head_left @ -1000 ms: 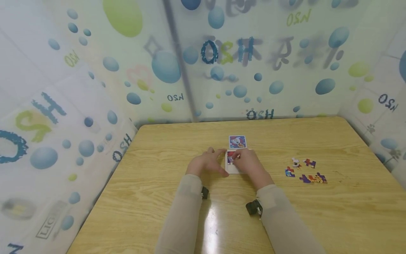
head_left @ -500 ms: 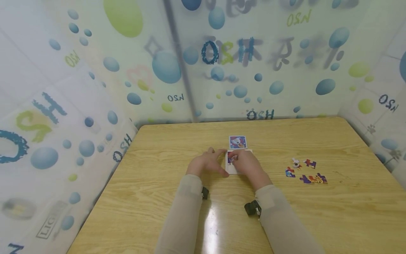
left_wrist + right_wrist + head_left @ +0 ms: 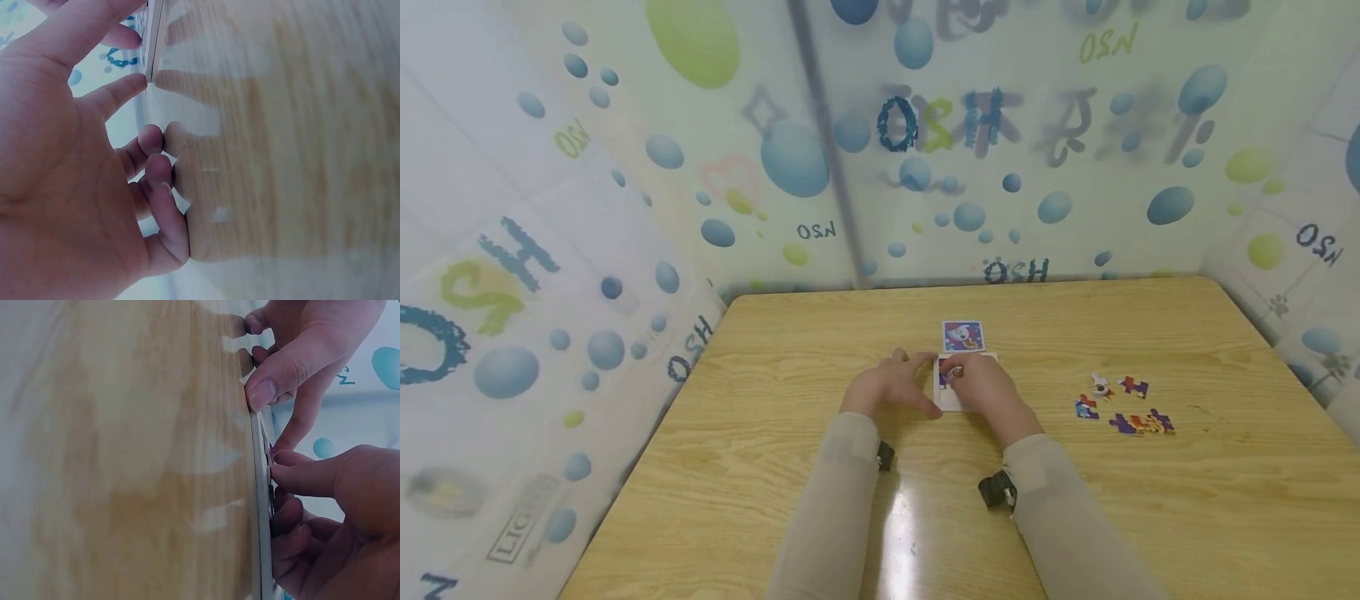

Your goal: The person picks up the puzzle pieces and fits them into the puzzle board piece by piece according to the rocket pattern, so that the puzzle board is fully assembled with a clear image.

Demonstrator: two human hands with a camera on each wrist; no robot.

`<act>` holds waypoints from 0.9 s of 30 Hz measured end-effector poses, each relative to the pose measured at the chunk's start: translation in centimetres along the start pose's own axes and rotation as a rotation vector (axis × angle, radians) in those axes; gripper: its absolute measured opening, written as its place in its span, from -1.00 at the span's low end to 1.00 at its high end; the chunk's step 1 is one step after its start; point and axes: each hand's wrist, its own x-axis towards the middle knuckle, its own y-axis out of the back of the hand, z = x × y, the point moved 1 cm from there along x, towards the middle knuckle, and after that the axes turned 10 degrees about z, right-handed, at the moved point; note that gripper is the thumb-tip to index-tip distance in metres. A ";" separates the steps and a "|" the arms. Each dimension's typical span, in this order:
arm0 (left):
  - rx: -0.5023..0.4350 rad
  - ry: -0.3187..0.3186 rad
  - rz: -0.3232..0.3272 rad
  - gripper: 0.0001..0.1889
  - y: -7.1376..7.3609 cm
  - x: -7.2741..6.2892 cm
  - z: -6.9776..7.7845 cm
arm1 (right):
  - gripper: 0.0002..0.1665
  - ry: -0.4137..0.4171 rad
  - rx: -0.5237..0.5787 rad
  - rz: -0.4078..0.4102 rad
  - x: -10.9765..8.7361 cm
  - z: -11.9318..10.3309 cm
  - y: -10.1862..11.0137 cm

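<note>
A small white-framed puzzle board (image 3: 950, 402) lies flat on the table, with red and purple pieces in its upper left part. My left hand (image 3: 889, 386) is at its left side, index fingertip and thumb spread to its two left corners. In the left wrist view that hand's other fingers (image 3: 165, 219) rest bent on the tabletop. My right hand (image 3: 983, 383) covers the right half of the board. Its thumb and index finger pinch a puzzle piece low against the board's surface in the right wrist view, the piece mostly hidden by the fingertips (image 3: 290, 478).
Just beyond the board lies a square picture card (image 3: 962, 336) with a white cartoon figure. Several loose puzzle pieces (image 3: 1141, 422) are scattered to the right on the wooden table (image 3: 760, 358). A patterned curtain (image 3: 1037, 158) stands behind the table's far edge.
My right hand has shifted slightly left and down over the board, its fingertips moving toward the upper left pieces. The left hand stays at the board's left edge.
</note>
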 end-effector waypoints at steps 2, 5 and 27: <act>0.001 -0.001 0.000 0.06 0.0 0.0 0.0 | -0.70 0.013 0.002 0.005 0.0 0.0 -0.1; -0.002 -0.003 0.000 0.06 0.0 -0.1 0.0 | -0.70 0.020 0.003 0.012 0.0 0.0 -0.1; 0.003 0.004 -0.004 0.04 0.1 -0.1 0.2 | -0.74 0.005 0.063 -0.032 -0.5 -0.2 3.5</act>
